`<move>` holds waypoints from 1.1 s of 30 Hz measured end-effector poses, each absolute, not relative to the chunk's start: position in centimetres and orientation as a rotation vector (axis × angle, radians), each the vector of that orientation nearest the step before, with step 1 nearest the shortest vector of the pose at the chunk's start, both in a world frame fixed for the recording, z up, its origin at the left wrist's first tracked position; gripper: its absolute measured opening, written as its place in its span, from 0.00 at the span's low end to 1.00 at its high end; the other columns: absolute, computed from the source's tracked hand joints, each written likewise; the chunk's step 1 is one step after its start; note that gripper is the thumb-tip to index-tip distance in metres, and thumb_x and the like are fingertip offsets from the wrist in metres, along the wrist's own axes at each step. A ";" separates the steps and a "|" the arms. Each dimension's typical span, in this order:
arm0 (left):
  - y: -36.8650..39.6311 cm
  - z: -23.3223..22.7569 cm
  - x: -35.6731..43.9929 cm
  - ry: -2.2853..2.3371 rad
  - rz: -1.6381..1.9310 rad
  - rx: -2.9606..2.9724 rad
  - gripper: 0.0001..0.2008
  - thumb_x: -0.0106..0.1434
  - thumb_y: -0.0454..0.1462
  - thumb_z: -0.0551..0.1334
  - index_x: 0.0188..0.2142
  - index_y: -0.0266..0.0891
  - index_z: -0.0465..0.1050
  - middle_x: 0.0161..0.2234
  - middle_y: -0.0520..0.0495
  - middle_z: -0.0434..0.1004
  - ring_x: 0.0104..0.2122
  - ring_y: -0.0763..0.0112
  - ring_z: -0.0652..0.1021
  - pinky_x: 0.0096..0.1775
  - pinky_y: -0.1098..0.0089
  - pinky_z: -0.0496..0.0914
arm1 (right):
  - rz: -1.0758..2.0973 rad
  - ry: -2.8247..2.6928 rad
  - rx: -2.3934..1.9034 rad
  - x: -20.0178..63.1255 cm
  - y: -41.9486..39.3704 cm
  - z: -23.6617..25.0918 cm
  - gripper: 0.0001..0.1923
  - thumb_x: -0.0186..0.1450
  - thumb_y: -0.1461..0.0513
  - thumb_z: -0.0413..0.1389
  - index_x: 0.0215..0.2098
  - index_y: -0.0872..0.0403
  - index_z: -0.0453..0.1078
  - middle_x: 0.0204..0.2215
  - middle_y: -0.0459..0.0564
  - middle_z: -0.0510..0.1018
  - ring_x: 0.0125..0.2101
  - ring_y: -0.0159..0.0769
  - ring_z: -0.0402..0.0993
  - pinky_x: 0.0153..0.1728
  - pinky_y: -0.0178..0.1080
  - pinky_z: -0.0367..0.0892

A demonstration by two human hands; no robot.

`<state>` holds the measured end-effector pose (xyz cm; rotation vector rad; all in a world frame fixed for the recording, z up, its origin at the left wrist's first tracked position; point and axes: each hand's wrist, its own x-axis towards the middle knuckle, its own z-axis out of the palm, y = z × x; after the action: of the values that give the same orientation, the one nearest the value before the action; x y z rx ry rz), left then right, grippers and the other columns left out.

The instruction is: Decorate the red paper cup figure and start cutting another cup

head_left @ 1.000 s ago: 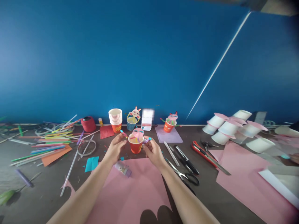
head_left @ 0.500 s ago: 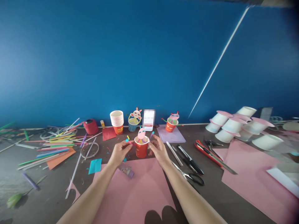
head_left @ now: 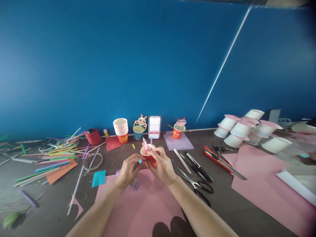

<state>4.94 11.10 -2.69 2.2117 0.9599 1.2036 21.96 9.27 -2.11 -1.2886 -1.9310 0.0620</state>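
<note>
"The right hand is closed around the right side of a red paper cup, thumb low in front and fingers near the rim. That's from the head view."

"And the left hand?"

"Its fingers are bent in toward the cup's left side. A small blue piece shows at the fingertips, but I can't tell whether they pinch it."

"Where exactly is the cup?"

"Between the two hands, near the middle of the desk, just past the far edge of a pink sheet. A pink paper figure stands up out of it, and a purple straw beside that."

"Anything under the left hand?"

"A purple-capped tube, lying on the sheet and partly hidden by the hand."

"What's along the desk's far edge?"

"Going left to right: a red spool, a stack of paper cups, a blue cup with a rabbit-faced figure, a pixelated white panel, then another red cup on some purple paper."

"And toward the side edges?"

"Near the left edge, loose coloured straws spread out, some over a piece of orange paper. Right of the pink sheet are black-handled scissors and black pens; farther toward the right edge, a red cutter knife, with white cups piled beyond it."
</note>
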 end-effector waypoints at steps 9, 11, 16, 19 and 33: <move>10.8 -2.3 5.3 1.103 1.208 2.152 0.07 0.61 0.36 0.56 0.34 0.39 0.72 0.31 0.48 0.75 0.32 0.70 0.75 0.34 0.71 0.68 | 0.057 -1.933 -1.276 21.7 9.3 -2.0 0.14 0.60 0.62 0.52 0.45 0.49 0.65 0.35 0.50 0.62 0.33 0.34 0.64 0.30 0.34 0.68; 10.7 -2.4 5.5 1.152 1.221 2.098 0.07 0.60 0.37 0.56 0.33 0.38 0.72 0.30 0.48 0.75 0.30 0.71 0.75 0.32 0.72 0.67 | 0.079 -1.929 -1.287 21.7 9.3 -2.1 0.14 0.58 0.60 0.54 0.44 0.49 0.65 0.34 0.50 0.61 0.32 0.34 0.64 0.30 0.34 0.68; 10.8 -2.7 5.4 1.110 1.261 2.146 0.05 0.59 0.37 0.58 0.31 0.38 0.71 0.29 0.49 0.73 0.29 0.72 0.74 0.31 0.72 0.67 | 0.064 -1.911 -1.314 21.6 9.3 -2.1 0.15 0.55 0.57 0.57 0.42 0.50 0.67 0.35 0.51 0.61 0.34 0.35 0.64 0.30 0.35 0.68; 10.9 -3.0 5.2 1.024 1.266 2.212 0.05 0.59 0.35 0.57 0.34 0.39 0.71 0.31 0.48 0.74 0.31 0.71 0.74 0.34 0.71 0.69 | 0.053 -1.933 -1.287 21.5 9.1 -2.1 0.15 0.56 0.60 0.56 0.43 0.49 0.66 0.37 0.51 0.62 0.37 0.36 0.64 0.31 0.34 0.67; 11.1 -2.8 4.9 0.892 1.310 2.418 0.07 0.59 0.32 0.57 0.37 0.41 0.70 0.43 0.43 0.67 0.43 0.66 0.71 0.43 0.64 0.69 | 0.038 -1.979 -1.214 21.4 8.9 -1.9 0.07 0.56 0.65 0.55 0.34 0.51 0.68 0.34 0.49 0.65 0.35 0.33 0.65 0.30 0.32 0.64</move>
<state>4.91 11.13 -2.76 2.4180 0.8920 1.3101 21.41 8.93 -1.87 -1.2144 -1.9794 0.0381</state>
